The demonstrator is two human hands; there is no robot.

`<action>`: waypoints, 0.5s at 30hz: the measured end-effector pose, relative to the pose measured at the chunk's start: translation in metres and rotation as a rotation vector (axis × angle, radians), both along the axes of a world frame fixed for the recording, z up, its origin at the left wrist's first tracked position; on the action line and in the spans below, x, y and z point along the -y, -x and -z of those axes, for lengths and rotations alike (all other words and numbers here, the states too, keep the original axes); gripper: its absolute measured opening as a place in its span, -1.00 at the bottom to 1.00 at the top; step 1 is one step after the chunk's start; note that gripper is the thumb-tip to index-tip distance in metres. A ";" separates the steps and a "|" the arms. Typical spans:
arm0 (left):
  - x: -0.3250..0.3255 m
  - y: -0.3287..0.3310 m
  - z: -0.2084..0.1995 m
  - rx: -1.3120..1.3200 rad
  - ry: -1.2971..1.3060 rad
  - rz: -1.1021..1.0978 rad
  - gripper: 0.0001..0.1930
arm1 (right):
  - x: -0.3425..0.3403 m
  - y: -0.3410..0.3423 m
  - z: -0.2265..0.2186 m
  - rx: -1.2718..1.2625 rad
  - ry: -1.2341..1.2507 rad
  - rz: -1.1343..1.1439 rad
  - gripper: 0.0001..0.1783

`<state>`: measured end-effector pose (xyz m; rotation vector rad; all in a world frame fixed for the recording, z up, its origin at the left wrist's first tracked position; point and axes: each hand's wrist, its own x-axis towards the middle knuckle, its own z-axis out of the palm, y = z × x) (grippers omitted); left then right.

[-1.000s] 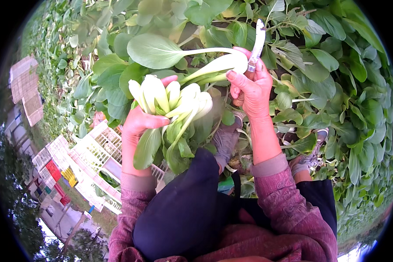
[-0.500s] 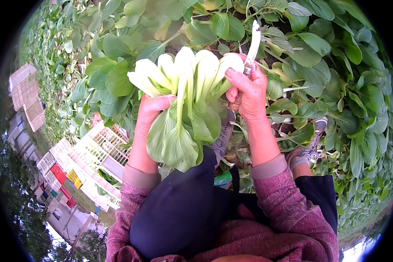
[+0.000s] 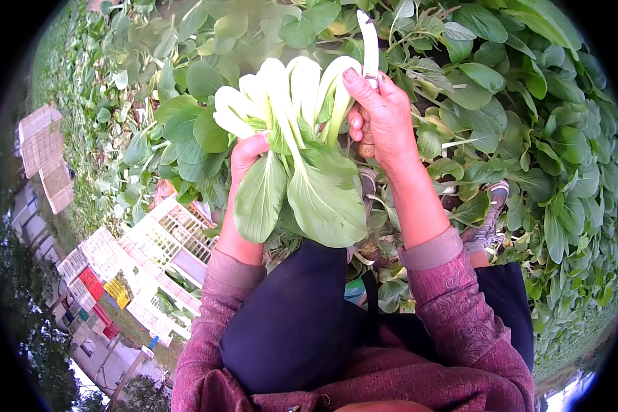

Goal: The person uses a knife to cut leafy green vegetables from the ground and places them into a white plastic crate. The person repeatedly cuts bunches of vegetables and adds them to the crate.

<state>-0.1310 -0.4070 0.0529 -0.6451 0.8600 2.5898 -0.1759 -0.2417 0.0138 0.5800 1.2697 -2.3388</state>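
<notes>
A bunch of bok choy (image 3: 298, 130) is held up in front of me, its pale thick stalk ends pointing away and its broad green leaves hanging toward my knees. Around its left side my left hand (image 3: 248, 152) is closed, the thumb on top and the other fingers hidden behind the leaves. My right hand (image 3: 389, 120) is wrapped around the brown handle of a knife (image 3: 370, 42), whose narrow blade points away with a dark mark near its tip. The right thumb and fingertips sit at the outermost right stalk; whether they pinch it I cannot tell.
Leafy bok choy plants (image 3: 556, 151) surround me on the ground. White slatted crates (image 3: 178, 233) stand at the left, with a red crate (image 3: 91, 283) and a yellow crate (image 3: 117, 292) farther off. My shoe (image 3: 489, 218) is among the plants at right.
Both hands and the bok choy have shifted a little farther away in view. The knife blade has swung left, and two large leaves now hang more spread apart.
</notes>
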 end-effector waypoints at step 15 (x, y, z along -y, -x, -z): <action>-0.012 -0.056 -0.145 -0.598 -0.505 0.170 -0.41 | 0.012 -0.051 -0.228 -0.464 -0.459 0.089 -0.66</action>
